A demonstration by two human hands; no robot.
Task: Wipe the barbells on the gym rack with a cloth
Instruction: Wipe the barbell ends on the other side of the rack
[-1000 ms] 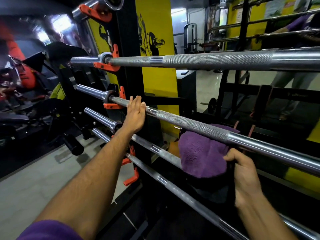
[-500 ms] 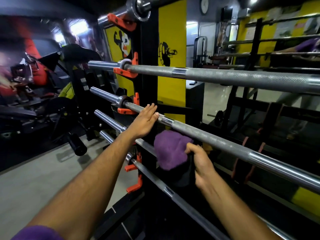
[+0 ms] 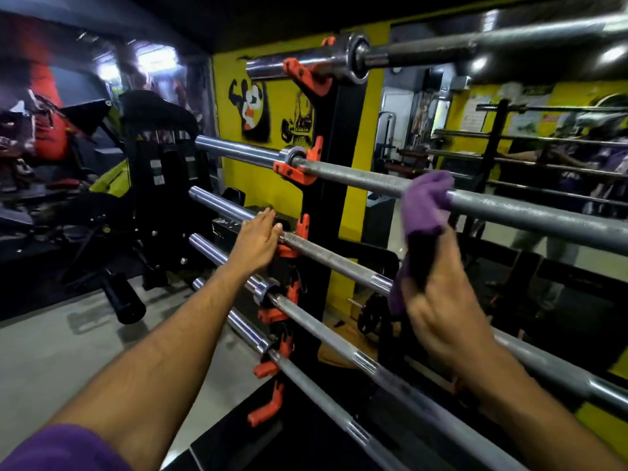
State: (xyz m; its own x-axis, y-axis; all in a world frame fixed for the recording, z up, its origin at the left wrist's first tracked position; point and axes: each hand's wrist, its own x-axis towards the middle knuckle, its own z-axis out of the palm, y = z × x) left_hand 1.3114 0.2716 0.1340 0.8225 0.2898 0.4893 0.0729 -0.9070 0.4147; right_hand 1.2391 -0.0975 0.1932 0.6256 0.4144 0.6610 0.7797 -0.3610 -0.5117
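The left hand [image 3: 260, 237] stays flat, fingers straight, on the third barbell [image 3: 339, 261] down — its spot has slid leftward to beside the orange hook [image 3: 300, 229]. To its right, the right hand [image 3: 438, 317] grips the purple cloth [image 3: 426, 198], which has risen from the bar below and now drapes over the second barbell [image 3: 543, 212] — likely the next one to wipe. Five barbells on the rack [image 3: 334, 205]; one cloth.

- You have five barbells [image 3: 367, 180] racked here.
- You've got one cloth [image 3: 424, 205].
- You can count seven orange hooks [image 3: 295, 171].
- You show two hands [image 3: 256, 241].
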